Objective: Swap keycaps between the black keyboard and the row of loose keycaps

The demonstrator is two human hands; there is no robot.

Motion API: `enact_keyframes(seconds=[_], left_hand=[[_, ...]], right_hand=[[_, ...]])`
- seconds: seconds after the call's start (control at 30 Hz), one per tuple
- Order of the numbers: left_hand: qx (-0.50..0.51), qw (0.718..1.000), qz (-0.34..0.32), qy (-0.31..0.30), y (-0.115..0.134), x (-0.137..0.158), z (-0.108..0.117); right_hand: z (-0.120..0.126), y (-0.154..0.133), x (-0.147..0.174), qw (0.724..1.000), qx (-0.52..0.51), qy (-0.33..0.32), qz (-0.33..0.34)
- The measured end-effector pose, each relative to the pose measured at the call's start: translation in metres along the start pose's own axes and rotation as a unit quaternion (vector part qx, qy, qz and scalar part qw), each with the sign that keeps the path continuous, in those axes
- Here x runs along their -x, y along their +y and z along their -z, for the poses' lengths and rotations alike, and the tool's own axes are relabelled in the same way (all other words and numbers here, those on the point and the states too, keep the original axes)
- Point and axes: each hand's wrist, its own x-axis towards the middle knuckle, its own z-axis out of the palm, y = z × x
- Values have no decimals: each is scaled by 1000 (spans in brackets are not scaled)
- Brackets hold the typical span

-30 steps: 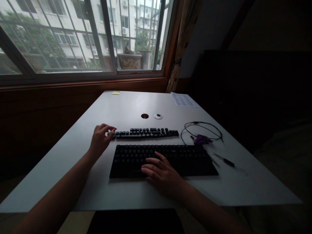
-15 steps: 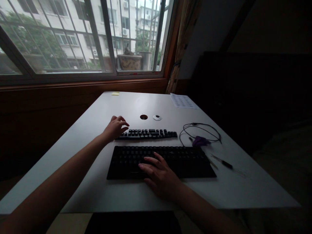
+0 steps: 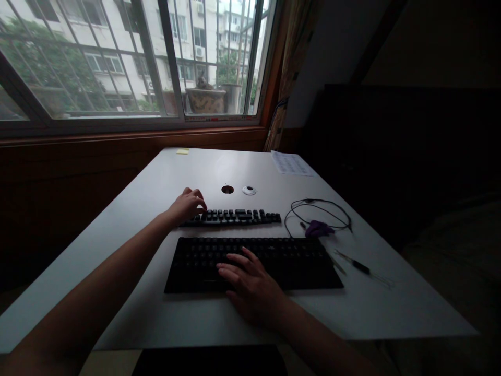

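Observation:
A black keyboard (image 3: 301, 269) lies across the near part of the white table. My right hand (image 3: 256, 287) rests on its middle, fingers stretched over the keys and palm toward the front edge. Just behind it, black keycaps (image 3: 242, 216) stand in close rows. At the left end of these rows is my left hand (image 3: 186, 204), thumb and fingertips drawn together on a keycap (image 3: 204, 211) that the fingers partly hide. To the keyboard's right lies a keycap puller (image 3: 360, 266) with a black handle and thin wire ends.
A coiled black cable (image 3: 321, 201) with a purple cloth-like piece (image 3: 318, 228) lies behind the keyboard's right end. Farther back are a cable hole (image 3: 227, 189), its round cover (image 3: 249, 190), a printed sheet (image 3: 291, 163) and a yellow note (image 3: 182, 151). A barred window (image 3: 129, 57) stands beyond.
My left hand has lowered slightly onto the keycaps, and its thumb and fingers have come together. My right hand stays on the keyboard. The whole view has shifted a little.

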Motion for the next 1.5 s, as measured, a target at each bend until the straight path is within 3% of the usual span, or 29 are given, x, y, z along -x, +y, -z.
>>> enact_keyframes(seconds=[0.47,0.57,0.67,0.73,0.87,0.97,1.03,1.3,1.5], left_hand=[[94,995,2,29,-15,0,0],[141,989,13,43,-6,7,8],[220,974,8,44,21,27,21],[376,924,3,62,48,45,29],[545,836,4,67,99,76,34],[604,791,-5,97,121,88,29],[617,777,-16,120,128,91,25],[601,784,-51,147,133,97,26],[514,840,-75,154,130,98,27]], right_hand=[[2,-1,-2,1000,7,-14,-6],[3,-1,-2,1000,1,-16,-8],[2,-1,0,1000,11,-2,-1],[1,-1,0,1000,18,3,6],[-1,0,0,1000,13,4,-1],[0,0,-1,1000,21,11,-3],[2,-1,-1,1000,28,10,3],[4,-2,-2,1000,23,11,-1],[5,-2,-1,1000,28,14,1]])
